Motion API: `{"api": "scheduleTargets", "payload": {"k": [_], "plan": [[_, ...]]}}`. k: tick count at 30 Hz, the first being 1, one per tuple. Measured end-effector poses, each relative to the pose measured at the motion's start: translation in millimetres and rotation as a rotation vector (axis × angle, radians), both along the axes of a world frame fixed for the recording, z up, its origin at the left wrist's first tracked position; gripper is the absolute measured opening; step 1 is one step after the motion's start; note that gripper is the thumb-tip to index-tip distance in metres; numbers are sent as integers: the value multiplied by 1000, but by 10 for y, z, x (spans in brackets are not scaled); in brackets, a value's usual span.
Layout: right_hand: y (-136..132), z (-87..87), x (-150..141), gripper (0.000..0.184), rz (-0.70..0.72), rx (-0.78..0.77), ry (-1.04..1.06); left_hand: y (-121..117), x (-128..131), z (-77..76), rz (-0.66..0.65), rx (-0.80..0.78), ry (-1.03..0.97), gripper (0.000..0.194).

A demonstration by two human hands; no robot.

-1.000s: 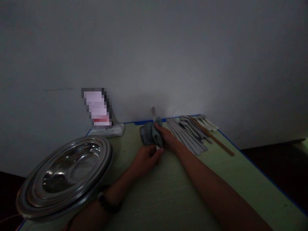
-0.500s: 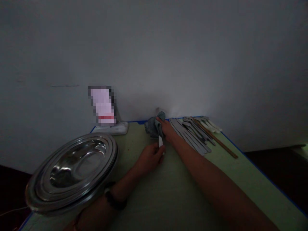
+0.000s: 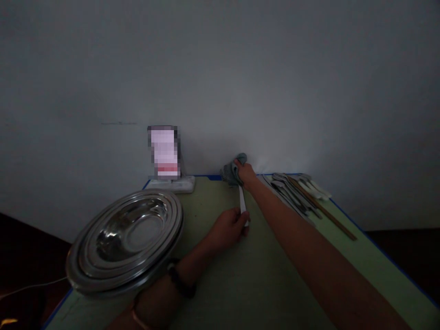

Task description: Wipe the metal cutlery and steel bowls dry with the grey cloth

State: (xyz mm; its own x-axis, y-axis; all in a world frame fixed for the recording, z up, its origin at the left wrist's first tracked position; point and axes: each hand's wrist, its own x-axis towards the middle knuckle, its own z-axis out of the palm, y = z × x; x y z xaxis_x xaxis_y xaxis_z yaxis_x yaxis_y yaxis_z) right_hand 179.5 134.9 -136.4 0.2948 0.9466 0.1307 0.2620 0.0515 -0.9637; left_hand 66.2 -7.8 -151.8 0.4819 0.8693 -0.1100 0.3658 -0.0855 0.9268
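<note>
My left hand (image 3: 231,227) is closed around the lower end of a flat, pale metal piece of cutlery (image 3: 242,199), with the thumb pressed on top. The upper end of that piece disappears into a bunched grey-green cloth (image 3: 231,173), so its kind is hidden. Gripping the cloth around it is my right hand (image 3: 246,175), near the table's back edge. To the right of my right forearm lies a row of metal cutlery (image 3: 292,197), partly covered by the arm.
Large round metal dishes (image 3: 87,254) are stacked at the left of the green table (image 3: 209,201). Behind them a phone-like screen (image 3: 165,151), blurred out, stands on a pale base (image 3: 172,184). Wooden chopsticks (image 3: 332,217) and white-handled utensils (image 3: 319,190) lie at right. A wall borders the back.
The whole view has shifted, so things appear farther right. My right hand and the cloth have slid up away from my left hand, baring more of the handle.
</note>
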Motion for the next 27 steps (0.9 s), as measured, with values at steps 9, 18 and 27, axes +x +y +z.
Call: {"api": "scheduleTargets", "payload": {"k": [9,18,27], "plan": [[-695,70,-45,42,-16,-179,-389,12,8,27,20,85,42,31],[-1032,93,-62,42,103,-243,-569,32,12,18,13,162,93,30],[-459,134,-84,47,14,-221,-606,32,1,-26,3,155,170,27]]}}
